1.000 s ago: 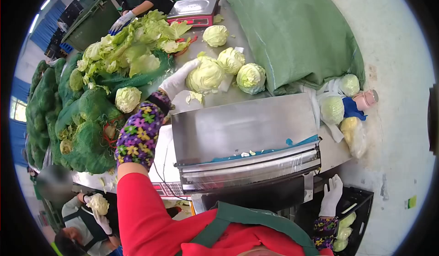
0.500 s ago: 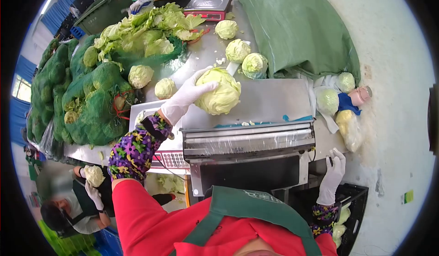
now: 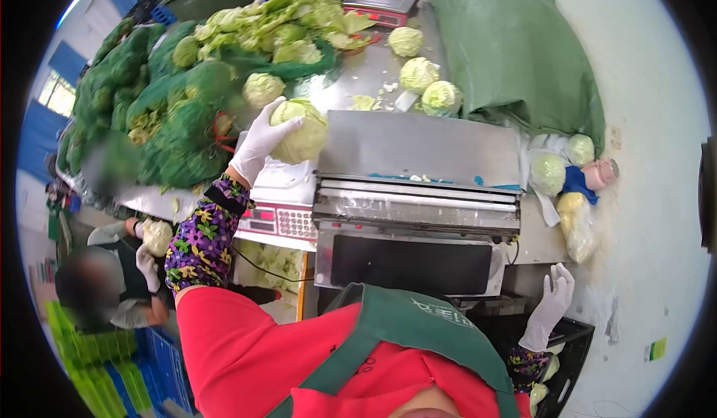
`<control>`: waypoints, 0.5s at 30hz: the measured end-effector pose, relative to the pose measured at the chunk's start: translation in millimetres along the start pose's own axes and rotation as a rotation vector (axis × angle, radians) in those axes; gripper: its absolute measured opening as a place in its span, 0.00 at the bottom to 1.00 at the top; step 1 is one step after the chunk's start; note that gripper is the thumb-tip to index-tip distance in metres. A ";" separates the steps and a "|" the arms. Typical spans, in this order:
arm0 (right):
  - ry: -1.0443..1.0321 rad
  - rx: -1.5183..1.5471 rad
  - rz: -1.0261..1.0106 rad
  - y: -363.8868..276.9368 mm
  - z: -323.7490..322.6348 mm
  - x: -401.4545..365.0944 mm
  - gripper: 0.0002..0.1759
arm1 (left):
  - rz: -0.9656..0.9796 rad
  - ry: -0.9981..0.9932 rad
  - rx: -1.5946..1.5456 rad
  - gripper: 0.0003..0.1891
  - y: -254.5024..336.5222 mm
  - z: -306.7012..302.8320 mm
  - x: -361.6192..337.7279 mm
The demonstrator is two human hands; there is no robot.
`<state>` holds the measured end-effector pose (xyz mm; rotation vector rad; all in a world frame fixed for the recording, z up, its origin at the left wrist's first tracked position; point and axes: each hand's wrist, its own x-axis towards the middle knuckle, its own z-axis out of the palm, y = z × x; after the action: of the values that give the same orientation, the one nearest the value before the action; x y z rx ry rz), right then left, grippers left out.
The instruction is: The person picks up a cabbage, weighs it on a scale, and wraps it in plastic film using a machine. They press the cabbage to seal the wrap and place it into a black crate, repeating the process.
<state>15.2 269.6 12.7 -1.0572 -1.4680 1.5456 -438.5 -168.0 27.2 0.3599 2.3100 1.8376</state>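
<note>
In its white glove, my left hand [image 3: 259,143] grips a pale green cabbage [image 3: 305,132] from its left side. The cabbage is held over the digital scale [image 3: 287,220], whose keypad faces me. To the right of it lies the steel plate of a wrapping machine [image 3: 418,145], with a film roller bar [image 3: 418,197] along its near side. My right hand [image 3: 549,306], also gloved, hangs at the lower right with nothing in it and its fingers apart. Below it a black crate [image 3: 571,358] holds cabbages, partly hidden by my arm.
Loose cabbages [image 3: 420,74] sit at the back. Green net sacks [image 3: 168,123] and leaves [image 3: 291,33] fill the left side. A green cover [image 3: 523,59] lies back right, near a wrapped cabbage [image 3: 547,174] and pink cup [image 3: 600,173]. A co-worker [image 3: 123,268] holds a cabbage at left.
My left hand has carried the cabbage leftward, from over the machine's plate to over the scale. My right hand stays low at the right. The head view has shifted somewhat.
</note>
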 end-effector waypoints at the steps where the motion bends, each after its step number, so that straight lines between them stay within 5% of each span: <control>1: -0.017 -0.001 -0.003 0.9 1.2 2.0 0.13 | -0.005 0.024 0.009 0.44 -6.6 -12.8 -6.8; 9: -0.273 -0.032 -0.019 -9.4 46.8 25.3 0.17 | 0.058 0.248 0.393 0.36 -73.5 -33.4 -37.5; 14: -0.320 -0.053 -0.072 -18.9 56.7 25.6 0.15 | -0.013 0.346 0.399 0.59 -101.7 -58.1 -29.6; 15: -0.334 -0.061 -0.070 -19.5 54.8 25.8 0.15 | -0.014 0.380 0.455 0.55 -93.6 -71.1 -31.9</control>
<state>-45.8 273.6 30.5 -0.7978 -1.7661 1.6958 -435.6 -263.4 -48.4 0.0451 2.9797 1.4556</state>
